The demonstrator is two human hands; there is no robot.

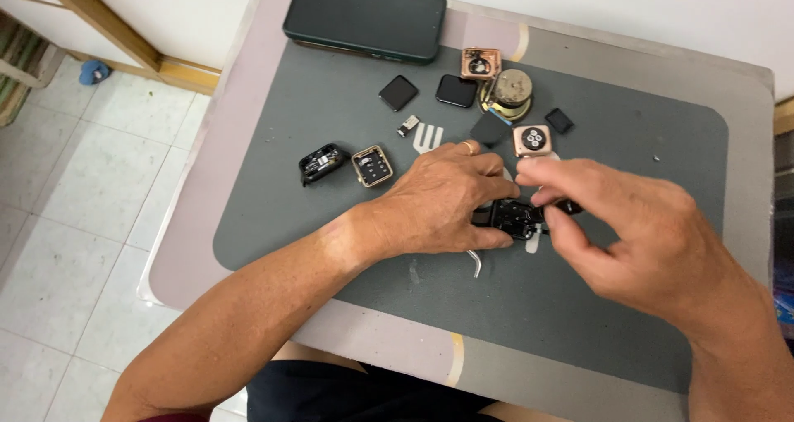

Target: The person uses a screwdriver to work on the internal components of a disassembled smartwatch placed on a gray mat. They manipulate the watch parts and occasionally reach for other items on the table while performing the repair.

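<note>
near mat [529, 306]: open | far side: watch cases [372, 165], black screens [399, 93], phone [364, 7] crowd passage

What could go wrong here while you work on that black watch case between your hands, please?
The tweezers lie partly under the left hand and might get knocked. The loose parts just beyond, such as the gold watch case and a black wedge, could be swept aside. The right hand pinches the black watch case, which might slip.

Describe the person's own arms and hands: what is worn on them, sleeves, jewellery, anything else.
Both forearms are bare, with no sleeves, gloves or wristwatch in view. The left hand wears a thin gold-coloured ring on one finger. The right hand shows no ring or other jewellery from this angle.
</note>
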